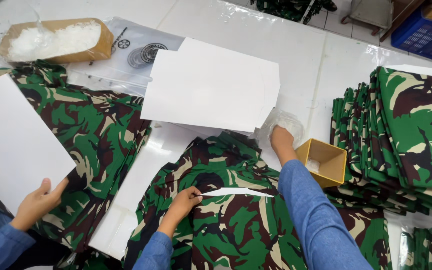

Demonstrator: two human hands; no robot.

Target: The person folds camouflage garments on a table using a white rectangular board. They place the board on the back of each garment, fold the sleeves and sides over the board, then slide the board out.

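Observation:
A camouflage garment (236,220) lies flat in front of me. My left hand (185,199) pinches the end of a thin white curved strip (236,192) lying across it. My right hand (280,138) reaches forward into a crumpled clear plastic bag (288,120) just beyond the garment. Its fingers are hidden in the plastic. A small open yellow cardboard box (326,159) stands right beside that wrist. White card sheets (211,85) lie just beyond the bag.
At the left, a co-worker's hand (38,200) holds a white card (11,140) over another camouflage garment (96,130). A tall stack of folded camouflage garments (406,135) fills the right. A brown box of white pieces (56,40) and clear printed bags (136,55) lie far left.

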